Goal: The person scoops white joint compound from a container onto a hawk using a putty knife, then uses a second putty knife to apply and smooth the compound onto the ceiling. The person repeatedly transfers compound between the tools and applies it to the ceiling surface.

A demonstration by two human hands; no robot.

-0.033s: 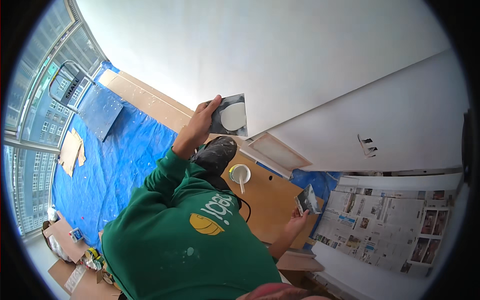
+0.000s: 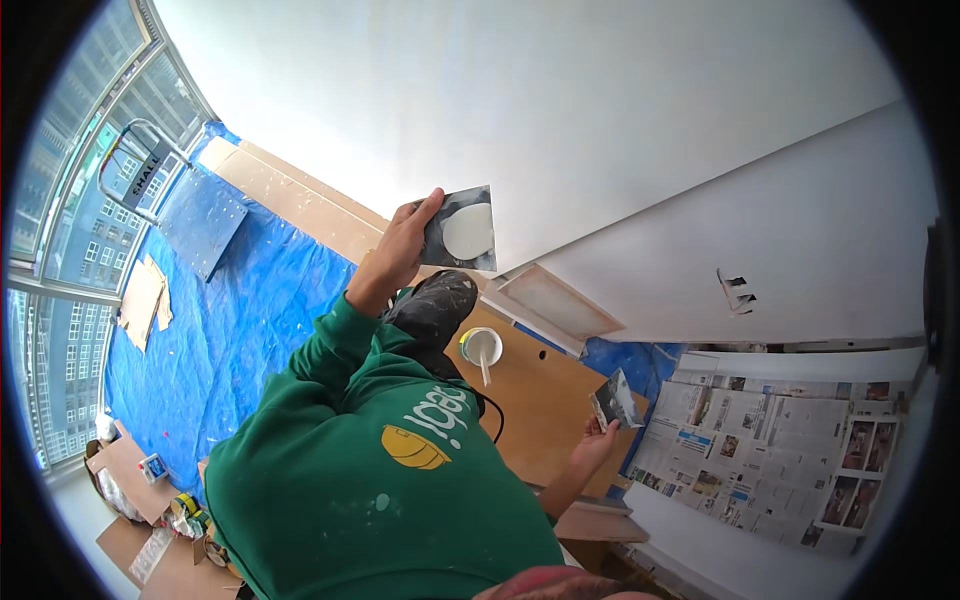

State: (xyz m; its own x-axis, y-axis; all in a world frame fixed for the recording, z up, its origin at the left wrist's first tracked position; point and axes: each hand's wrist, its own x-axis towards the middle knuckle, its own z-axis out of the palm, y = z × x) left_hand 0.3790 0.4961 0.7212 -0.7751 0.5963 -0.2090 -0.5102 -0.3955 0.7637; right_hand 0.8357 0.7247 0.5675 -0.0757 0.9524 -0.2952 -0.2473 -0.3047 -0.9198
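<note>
My left hand (image 2: 408, 240) is closed on the edge of a square, grey-smeared metal plate (image 2: 440, 255) bearing a round patch of white paste (image 2: 466, 232). It is raised above my dark, splattered trouser leg (image 2: 430, 305). Lower right, my right hand (image 2: 592, 448) grips a smaller metal scraper (image 2: 620, 398) with white smears on its blade. Between and below my hands, a white bucket (image 2: 470, 345) with a pale stick (image 2: 485, 370) in it sits on a brown board (image 2: 535, 400).
A white wall (image 2: 560, 90) rises ahead, with a pale panel (image 2: 555, 300) low on it. Left are blue sheeting (image 2: 200, 360), a metal platform trolley (image 2: 200, 225) and windows (image 2: 80, 200). Cardboard and cans (image 2: 185, 510) lie lower left; newspapers (image 2: 750, 450) cover a surface at right.
</note>
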